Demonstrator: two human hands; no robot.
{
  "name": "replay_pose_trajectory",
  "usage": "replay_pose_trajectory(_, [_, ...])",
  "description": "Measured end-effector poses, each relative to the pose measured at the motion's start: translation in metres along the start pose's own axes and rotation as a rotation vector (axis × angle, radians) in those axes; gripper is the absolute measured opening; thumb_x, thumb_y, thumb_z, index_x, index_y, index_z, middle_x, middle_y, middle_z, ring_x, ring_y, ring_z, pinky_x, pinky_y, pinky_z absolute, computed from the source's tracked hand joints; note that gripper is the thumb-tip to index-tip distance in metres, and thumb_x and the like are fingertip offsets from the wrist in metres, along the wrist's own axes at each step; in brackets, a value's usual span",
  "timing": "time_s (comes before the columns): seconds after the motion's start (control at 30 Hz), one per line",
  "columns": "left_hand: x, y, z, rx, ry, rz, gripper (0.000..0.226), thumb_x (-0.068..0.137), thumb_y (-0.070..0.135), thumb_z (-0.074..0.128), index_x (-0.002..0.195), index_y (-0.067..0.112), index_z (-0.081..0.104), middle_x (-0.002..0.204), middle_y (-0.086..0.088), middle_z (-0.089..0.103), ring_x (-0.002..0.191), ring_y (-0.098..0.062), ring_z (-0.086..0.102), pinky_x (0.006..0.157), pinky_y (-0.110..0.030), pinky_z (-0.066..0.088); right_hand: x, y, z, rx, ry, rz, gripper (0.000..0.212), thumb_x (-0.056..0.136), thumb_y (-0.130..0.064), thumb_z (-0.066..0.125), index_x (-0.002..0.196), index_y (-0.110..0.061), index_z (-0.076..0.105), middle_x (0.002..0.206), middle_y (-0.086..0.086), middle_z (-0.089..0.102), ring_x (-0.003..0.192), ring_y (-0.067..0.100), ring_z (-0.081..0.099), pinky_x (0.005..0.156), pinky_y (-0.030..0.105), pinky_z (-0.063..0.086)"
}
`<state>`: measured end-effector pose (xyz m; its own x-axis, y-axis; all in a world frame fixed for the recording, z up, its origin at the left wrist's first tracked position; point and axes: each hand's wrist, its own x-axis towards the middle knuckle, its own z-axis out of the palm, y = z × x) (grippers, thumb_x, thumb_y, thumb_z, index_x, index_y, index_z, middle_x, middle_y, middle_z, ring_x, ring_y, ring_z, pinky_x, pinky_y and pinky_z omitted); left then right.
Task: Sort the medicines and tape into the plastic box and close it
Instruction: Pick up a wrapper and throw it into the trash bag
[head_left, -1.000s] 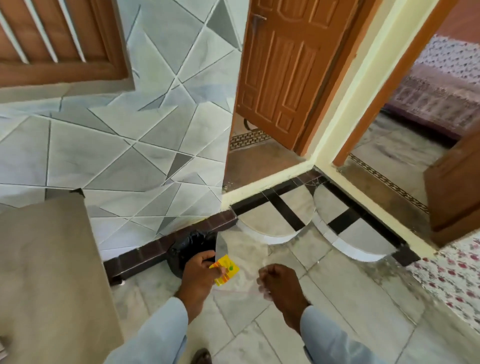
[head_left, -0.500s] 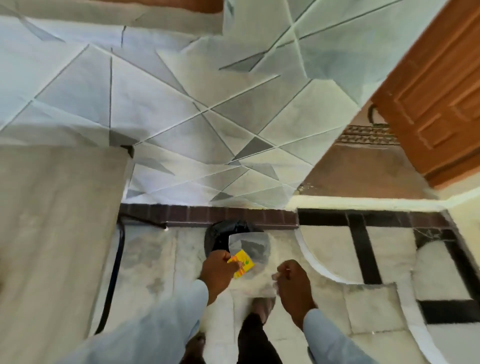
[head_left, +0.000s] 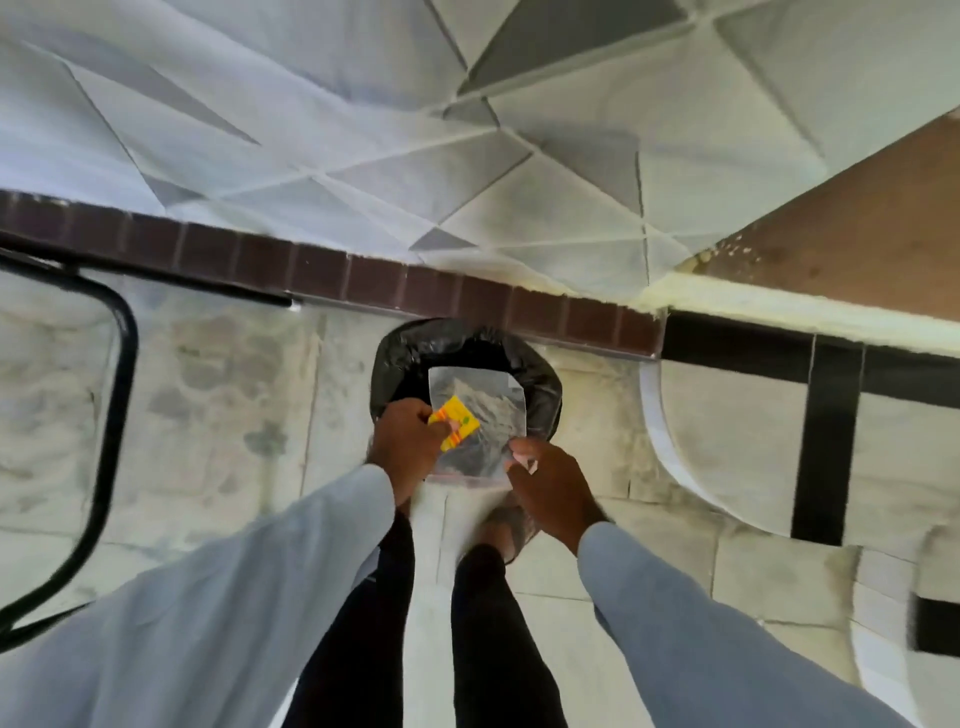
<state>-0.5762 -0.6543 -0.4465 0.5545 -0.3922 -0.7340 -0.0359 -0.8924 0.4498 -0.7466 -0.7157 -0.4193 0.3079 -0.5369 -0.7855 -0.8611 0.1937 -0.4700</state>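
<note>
Both hands (head_left: 470, 457) hold clear bag (head_left: 475, 415), contents blurred.

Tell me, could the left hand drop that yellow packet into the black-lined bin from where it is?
Probably yes. The left hand holds the yellow packet just above the bin; only the clear plastic bag hangs partly across the opening.

I see both arms in long, loose pale grey-blue sleeves: the left sleeve (head_left: 234, 597) is broad and creased, and the right sleeve (head_left: 691, 618) ends in a plain cuff at the wrist. Below them the legs wear black trousers (head_left: 483, 639). The left hand (head_left: 410, 441) and right hand (head_left: 550, 486) are bare, without rings or watch.
</note>
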Motion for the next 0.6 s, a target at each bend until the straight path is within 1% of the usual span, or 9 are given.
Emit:
replay_pose_trajectory(0.07, [0.034, -0.017, 0.019, 0.054, 0.004, 0.004, 0.039, 0.074, 0.029, 0.067, 0.049, 0.013, 0.042, 0.048, 0.0, 0.046, 0.052, -0.022, 0.047, 0.047, -0.028, 0.028, 0.036, 0.016, 0.016, -0.072, -0.051, -0.001, 0.041, 0.091, -0.02, 0.053, 0.132, -0.014, 0.054, 0.134, 0.01, 0.058, 0.121, 0.026, 0.055, 0.097, 0.028, 0.04])
replay_pose_trajectory(0.13, [0.069, -0.032, 0.037, 0.063, -0.01, 0.004, 0.038, 0.074, 0.025, 0.066, 0.049, 0.011, 0.04, 0.048, -0.002, 0.044, 0.052, -0.023, 0.049, 0.046, -0.028, 0.029, 0.074, 0.029, 0.034, -0.124, -0.094, 0.001, 0.043, 0.091, -0.02, 0.052, 0.133, -0.013, 0.051, 0.136, 0.011, 0.056, 0.123, 0.027, 0.053, 0.096, 0.028, 0.04])
replay_pose_trajectory(0.2, [0.094, -0.04, 0.049, 0.075, -0.006, 0.007, 0.04, 0.074, 0.02, 0.066, 0.048, 0.011, 0.037, 0.047, -0.002, 0.04, 0.052, -0.023, 0.045, 0.045, -0.029, 0.027, 0.103, 0.034, 0.045, -0.146, -0.123, 0.015, 0.046, 0.091, -0.019, 0.052, 0.136, -0.012, 0.047, 0.14, 0.011, 0.052, 0.127, 0.027, 0.05, 0.099, 0.03, 0.038])
replay_pose_trajectory(0.27, [0.121, -0.051, 0.063, 0.121, -0.011, 0.006, 0.037, 0.074, 0.018, 0.065, 0.049, 0.01, 0.039, 0.048, -0.003, 0.04, 0.053, -0.023, 0.042, 0.048, -0.03, 0.03, 0.134, 0.04, 0.062, -0.163, -0.15, 0.05, 0.046, 0.09, -0.022, 0.051, 0.135, -0.012, 0.046, 0.138, 0.009, 0.053, 0.127, 0.028, 0.05, 0.1, 0.032, 0.039])
replay_pose_trajectory(0.37, [0.143, -0.066, 0.071, 0.18, -0.064, -0.026, 0.023, 0.074, 0.021, 0.064, 0.063, 0.001, 0.058, 0.058, -0.011, 0.058, 0.062, -0.03, 0.057, 0.057, -0.034, 0.046, 0.163, 0.043, 0.08, -0.208, -0.169, 0.058, 0.034, 0.085, -0.023, 0.052, 0.118, -0.014, 0.052, 0.116, 0.011, 0.064, 0.112, 0.033, 0.058, 0.092, 0.036, 0.047])
replay_pose_trajectory(0.4, [0.148, -0.069, 0.072, 0.196, -0.078, -0.023, 0.022, 0.072, 0.021, 0.063, 0.066, 0.0, 0.06, 0.062, -0.013, 0.063, 0.065, -0.032, 0.061, 0.061, -0.036, 0.05, 0.17, 0.043, 0.085, -0.218, -0.166, 0.062, 0.033, 0.084, -0.023, 0.052, 0.115, -0.014, 0.052, 0.113, 0.013, 0.064, 0.109, 0.035, 0.059, 0.091, 0.038, 0.048])
replay_pose_trajectory(0.53, [0.156, -0.075, 0.067, 0.19, -0.112, -0.008, 0.016, 0.068, 0.023, 0.058, 0.071, 0.007, 0.059, 0.076, -0.018, 0.071, 0.073, -0.036, 0.068, 0.068, -0.045, 0.058, 0.169, 0.037, 0.087, -0.26, -0.077, 0.078, 0.039, 0.084, -0.024, 0.049, 0.122, -0.013, 0.049, 0.12, 0.02, 0.058, 0.11, 0.041, 0.057, 0.092, 0.041, 0.048])
replay_pose_trajectory(0.57, [0.154, -0.075, 0.063, 0.183, -0.124, -0.005, 0.017, 0.068, 0.022, 0.057, 0.078, 0.01, 0.062, 0.082, -0.019, 0.072, 0.075, -0.037, 0.068, 0.069, -0.046, 0.059, 0.164, 0.033, 0.083, -0.266, -0.046, 0.083, 0.04, 0.085, -0.024, 0.049, 0.123, -0.013, 0.049, 0.122, 0.02, 0.056, 0.11, 0.042, 0.056, 0.092, 0.042, 0.047])
replay_pose_trajectory(0.6, [0.15, -0.071, 0.056, 0.178, -0.137, -0.004, 0.025, 0.071, 0.022, 0.056, 0.092, 0.011, 0.064, 0.089, -0.017, 0.072, 0.079, -0.036, 0.069, 0.072, -0.046, 0.059, 0.158, 0.026, 0.077, -0.267, -0.018, 0.087, 0.041, 0.086, -0.024, 0.049, 0.126, -0.012, 0.047, 0.126, 0.02, 0.052, 0.112, 0.042, 0.054, 0.093, 0.043, 0.046])
